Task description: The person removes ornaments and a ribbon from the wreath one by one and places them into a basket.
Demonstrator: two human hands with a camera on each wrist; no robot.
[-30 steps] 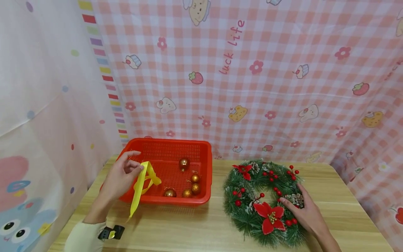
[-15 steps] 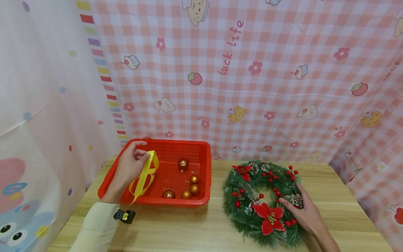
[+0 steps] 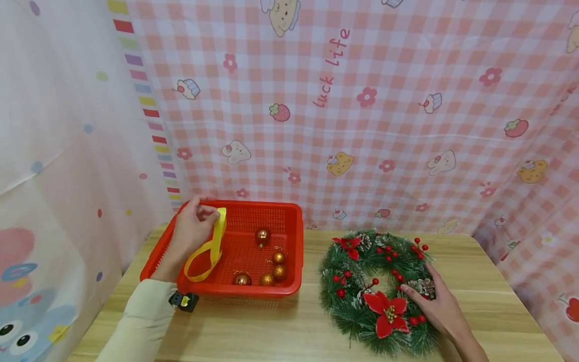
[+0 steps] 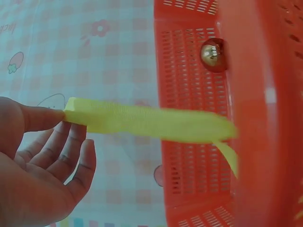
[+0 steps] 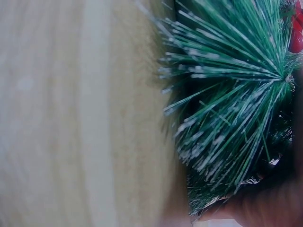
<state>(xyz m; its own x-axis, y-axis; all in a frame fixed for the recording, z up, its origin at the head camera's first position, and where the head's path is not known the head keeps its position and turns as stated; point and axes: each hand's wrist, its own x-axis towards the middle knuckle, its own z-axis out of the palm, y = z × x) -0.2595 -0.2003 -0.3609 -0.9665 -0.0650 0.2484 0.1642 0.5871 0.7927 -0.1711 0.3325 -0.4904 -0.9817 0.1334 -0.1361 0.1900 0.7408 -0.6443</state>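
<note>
My left hand [image 3: 191, 235] pinches one end of a yellow ribbon [image 3: 219, 232] between thumb and fingers, above the left part of a red plastic basket [image 3: 296, 251]. The ribbon hangs down in a loop inside the basket. In the left wrist view the ribbon [image 4: 147, 124] stretches from my fingertips toward the basket; its far end is hidden behind the basket's wall. My right hand [image 3: 441, 307] grips the right side of a green wreath [image 3: 348, 314], thumb on top near a pinecone, other fingers mostly hidden at its outer edge. In the right wrist view, frosted needles [image 5: 232, 80] fill the right side.
Several shiny copper-gold baubles [image 3: 279, 272] lie in the basket, mostly toward its right side. Red poinsettias [image 3: 386, 312], berries and pinecones decorate the wreath. Both stand on a wooden table [image 3: 289, 332] before a pink checked curtain [image 3: 298, 146].
My left hand has moved right and farther back over the basket, drawing the ribbon with it; its loose tail no longer hangs over the front rim. The right hand and wreath stay put.
</note>
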